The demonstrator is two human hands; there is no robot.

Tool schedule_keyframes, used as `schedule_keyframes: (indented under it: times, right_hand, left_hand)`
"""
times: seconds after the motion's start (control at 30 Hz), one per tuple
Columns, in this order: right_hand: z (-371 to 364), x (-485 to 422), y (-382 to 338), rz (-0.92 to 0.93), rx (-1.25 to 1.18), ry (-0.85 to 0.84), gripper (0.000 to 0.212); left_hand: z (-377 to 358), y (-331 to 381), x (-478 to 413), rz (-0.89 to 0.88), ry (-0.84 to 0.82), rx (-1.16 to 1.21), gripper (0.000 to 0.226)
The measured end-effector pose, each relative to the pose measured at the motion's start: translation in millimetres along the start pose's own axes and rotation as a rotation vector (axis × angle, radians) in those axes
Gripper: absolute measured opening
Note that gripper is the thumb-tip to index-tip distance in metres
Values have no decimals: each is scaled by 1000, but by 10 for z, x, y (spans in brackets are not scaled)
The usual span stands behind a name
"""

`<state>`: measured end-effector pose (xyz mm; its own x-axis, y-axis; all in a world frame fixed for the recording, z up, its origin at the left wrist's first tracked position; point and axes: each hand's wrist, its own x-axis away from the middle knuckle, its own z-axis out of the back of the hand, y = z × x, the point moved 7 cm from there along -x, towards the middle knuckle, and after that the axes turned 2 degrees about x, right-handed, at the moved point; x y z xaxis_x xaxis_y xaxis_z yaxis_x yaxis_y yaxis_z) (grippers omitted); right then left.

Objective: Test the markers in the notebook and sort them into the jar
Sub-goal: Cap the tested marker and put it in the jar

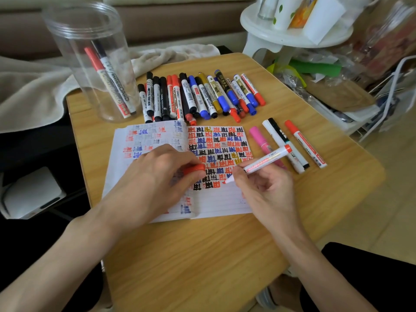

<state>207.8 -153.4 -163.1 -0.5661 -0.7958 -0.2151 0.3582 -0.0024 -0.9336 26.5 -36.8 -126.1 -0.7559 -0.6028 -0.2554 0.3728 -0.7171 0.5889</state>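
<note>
Red-ended marker (pixel 263 162), pinched in the curled fingers of the right hand (pixel 265 190), touches its tip to the notebook (pixel 225 203) beside the last written row. Just left of that grip, the left hand (pixel 157 176) pinches the red cap (pixel 194 170) and rests on the page. Beyond both grips lies a row of markers (pixel 198 97). The jar (pixel 90 64) stands farther left, holding two.

Open notebook (pixel 225 203), pages filled with coloured marks; red marker (pixel 267 159), tip on page, red cap (pixel 193 170) off; marker row (pixel 198 95) behind; upright clear jar (pixel 67 52) holding two.
</note>
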Motion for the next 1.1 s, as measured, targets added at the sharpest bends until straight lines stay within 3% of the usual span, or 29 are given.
schedule_keyframes:
  times: [0.77,1.1]
  right_hand:
    - [-16,-6,7,25,79,-16,9]
    - [10,-7,19,-15,-4,8,3]
  left_hand:
    - [-8,15,-17,11,-21,-20,30]
    - [-5,16,-14,11,-23,-17,30]
